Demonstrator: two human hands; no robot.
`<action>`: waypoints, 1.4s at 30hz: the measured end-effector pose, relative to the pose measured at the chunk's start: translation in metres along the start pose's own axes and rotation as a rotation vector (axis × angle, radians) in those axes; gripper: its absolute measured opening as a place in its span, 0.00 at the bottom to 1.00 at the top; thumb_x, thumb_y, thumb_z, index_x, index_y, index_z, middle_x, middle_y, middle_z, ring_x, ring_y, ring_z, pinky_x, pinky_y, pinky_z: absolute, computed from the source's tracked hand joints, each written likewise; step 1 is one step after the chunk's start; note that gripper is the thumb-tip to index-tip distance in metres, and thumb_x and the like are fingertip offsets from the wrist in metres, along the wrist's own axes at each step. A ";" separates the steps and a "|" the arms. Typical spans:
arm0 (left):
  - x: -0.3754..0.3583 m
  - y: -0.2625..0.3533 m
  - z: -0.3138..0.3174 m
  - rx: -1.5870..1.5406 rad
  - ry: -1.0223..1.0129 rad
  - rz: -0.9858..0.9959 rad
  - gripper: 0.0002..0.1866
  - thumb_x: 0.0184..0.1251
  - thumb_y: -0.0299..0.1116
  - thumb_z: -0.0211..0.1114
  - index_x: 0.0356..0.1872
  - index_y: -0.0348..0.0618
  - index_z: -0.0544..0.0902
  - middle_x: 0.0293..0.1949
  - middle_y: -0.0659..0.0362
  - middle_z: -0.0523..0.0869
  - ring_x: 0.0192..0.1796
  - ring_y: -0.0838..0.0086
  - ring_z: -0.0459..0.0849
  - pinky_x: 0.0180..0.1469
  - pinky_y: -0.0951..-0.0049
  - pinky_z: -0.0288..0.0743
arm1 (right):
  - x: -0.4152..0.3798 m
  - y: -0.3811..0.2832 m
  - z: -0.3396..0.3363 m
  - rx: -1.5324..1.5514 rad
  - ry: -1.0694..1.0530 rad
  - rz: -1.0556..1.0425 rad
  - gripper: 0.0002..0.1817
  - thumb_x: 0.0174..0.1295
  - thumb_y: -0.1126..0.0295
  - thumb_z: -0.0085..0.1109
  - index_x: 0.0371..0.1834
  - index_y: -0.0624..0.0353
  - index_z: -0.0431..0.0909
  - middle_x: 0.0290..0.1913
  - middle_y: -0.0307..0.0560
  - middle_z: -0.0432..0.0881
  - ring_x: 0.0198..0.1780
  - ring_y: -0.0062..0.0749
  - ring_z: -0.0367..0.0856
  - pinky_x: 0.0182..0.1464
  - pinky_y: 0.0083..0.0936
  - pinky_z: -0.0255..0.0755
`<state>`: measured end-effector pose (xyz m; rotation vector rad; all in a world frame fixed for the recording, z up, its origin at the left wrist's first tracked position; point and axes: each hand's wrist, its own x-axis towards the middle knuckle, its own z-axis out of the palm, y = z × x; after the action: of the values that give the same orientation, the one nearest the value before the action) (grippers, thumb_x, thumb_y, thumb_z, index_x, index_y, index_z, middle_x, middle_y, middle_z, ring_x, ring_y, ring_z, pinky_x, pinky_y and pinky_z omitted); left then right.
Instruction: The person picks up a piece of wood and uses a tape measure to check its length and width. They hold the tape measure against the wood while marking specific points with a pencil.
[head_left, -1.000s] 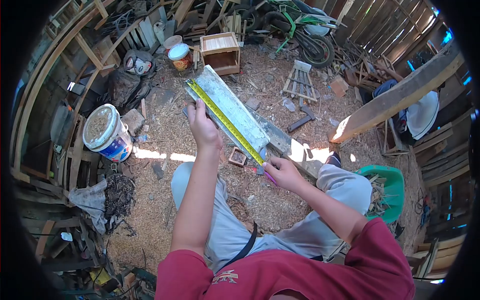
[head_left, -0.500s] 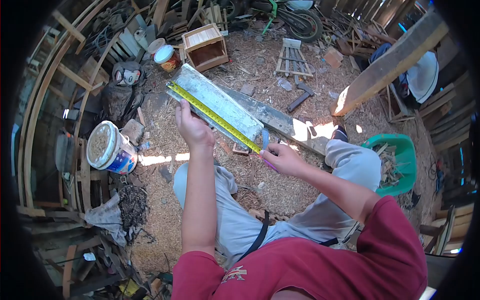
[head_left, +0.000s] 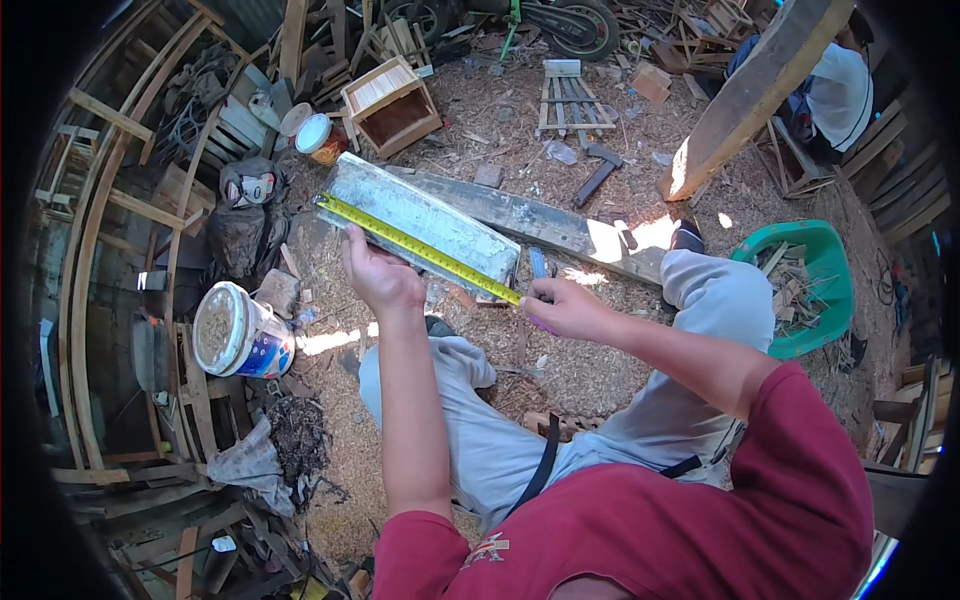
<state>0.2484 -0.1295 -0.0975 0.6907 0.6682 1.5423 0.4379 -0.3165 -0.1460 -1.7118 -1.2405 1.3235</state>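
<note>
A whitish, paint-stained wooden board (head_left: 425, 205) is held slanted in front of me. Along its near edge runs the yellow blade of a tape measure (head_left: 420, 248), its hooked end at the board's far left end. My left hand (head_left: 382, 275) grips the board's near edge from below, thumb up beside the blade; its other fingers are partly hidden under the wood. Closed around the tape measure's body is my right hand (head_left: 572, 310), just off the board's right end. That body is mostly covered by the fingers; a purple bit shows. A longer dark plank (head_left: 550, 235) lies behind the board.
A hammer (head_left: 597, 175) and a slatted wooden piece (head_left: 572, 100) lie ahead on the shavings. A wooden box (head_left: 410, 115) and white buckets (head_left: 240, 330) stand leftward. On the right are a green basin (head_left: 845, 285) of scraps, a slanted post (head_left: 760, 95) and another person (head_left: 840, 95).
The view has shifted, and the board lies a little lower and further left in it. Both hands keep their holds, and the blade stays stretched along the board.
</note>
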 end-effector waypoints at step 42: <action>-0.026 -0.020 0.014 -0.015 0.032 -0.073 0.15 0.89 0.40 0.52 0.60 0.37 0.74 0.56 0.54 0.82 0.59 0.68 0.82 0.64 0.63 0.75 | 0.018 0.024 0.011 0.273 0.189 -0.035 0.26 0.82 0.49 0.51 0.51 0.68 0.73 0.43 0.56 0.83 0.45 0.36 0.81 0.49 0.38 0.76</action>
<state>0.2736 -0.1534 -0.1049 0.6245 0.6979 1.4922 0.4356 -0.3085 -0.1772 -1.5732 -0.9327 1.2175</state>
